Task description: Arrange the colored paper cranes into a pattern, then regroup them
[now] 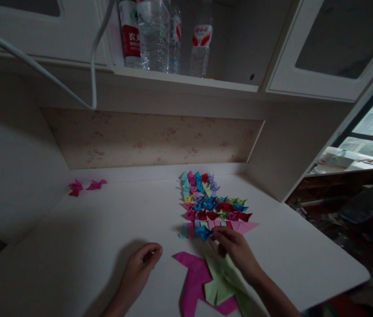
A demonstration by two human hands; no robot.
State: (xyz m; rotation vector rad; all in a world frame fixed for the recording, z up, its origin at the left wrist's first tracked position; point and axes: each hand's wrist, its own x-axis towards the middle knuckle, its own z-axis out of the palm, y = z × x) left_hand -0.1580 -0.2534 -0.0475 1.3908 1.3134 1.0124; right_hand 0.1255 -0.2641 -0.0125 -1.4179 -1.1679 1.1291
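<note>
My right hand [234,246] pinches the tip of a small blue origami piece [202,232] between thumb and fingers. The piece is at the left part of a row of flat folded paper strips, pink [244,226] at its right end. Beyond it, several rows of small colourful origami pieces [209,203] stand close together. My left hand [142,266] rests over the white table [107,229], fingers curled in a loose fist, with nothing seen in it. Nearer to me lie a large magenta folded paper shape [194,275] and a light green one [221,281], partly under my right forearm.
Pink and red origami pieces [75,187] lie at the table's far left, beside another pink one [96,185]. Overhead, an open cabinet shelf [186,80] holds plastic bottles [202,42] and a red-and-white container [130,37]. A white cable or arm [41,70] hangs at upper left.
</note>
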